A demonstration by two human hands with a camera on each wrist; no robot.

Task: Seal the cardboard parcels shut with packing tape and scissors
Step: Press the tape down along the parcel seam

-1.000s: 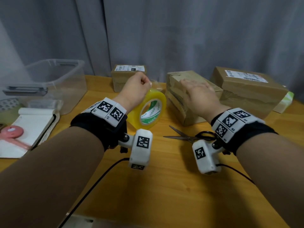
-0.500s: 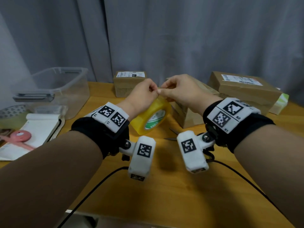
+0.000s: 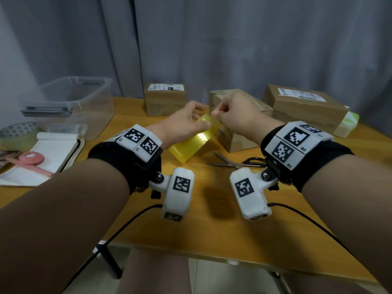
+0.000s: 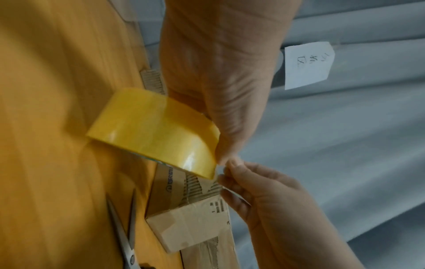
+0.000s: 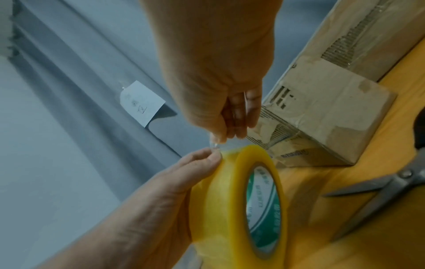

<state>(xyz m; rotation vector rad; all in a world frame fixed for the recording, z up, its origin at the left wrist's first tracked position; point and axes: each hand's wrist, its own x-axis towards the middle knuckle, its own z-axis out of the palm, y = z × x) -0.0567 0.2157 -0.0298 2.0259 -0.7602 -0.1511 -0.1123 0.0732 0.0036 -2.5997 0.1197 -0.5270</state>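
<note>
Tape roll point(image 3: 194, 138), held up over the surface point(image 3: 212, 230), both hands engaged.

Your left hand point(image 3: 182, 122) grips the yellow roll, thumb on its outer face; your right hand point(image 3: 235, 115) pinches the loose tape end at the roll's top edge. Nearest parcel point(image 3: 235, 136) just behind; scissors point(image 3: 235, 164) flat below your right hand, blades apart.

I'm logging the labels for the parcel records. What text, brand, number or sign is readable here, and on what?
"R2", "R1": right wristband tags.
"L1": left wristband tag; its neighbour is blurred.
Tape roll core: green print, unreadable.
Middle parcel: blue brand print, blurred.
Shipping labels on the back parcel and the right parcel: too small.
Paper note on the curtain: handwriting, illegible.
</note>
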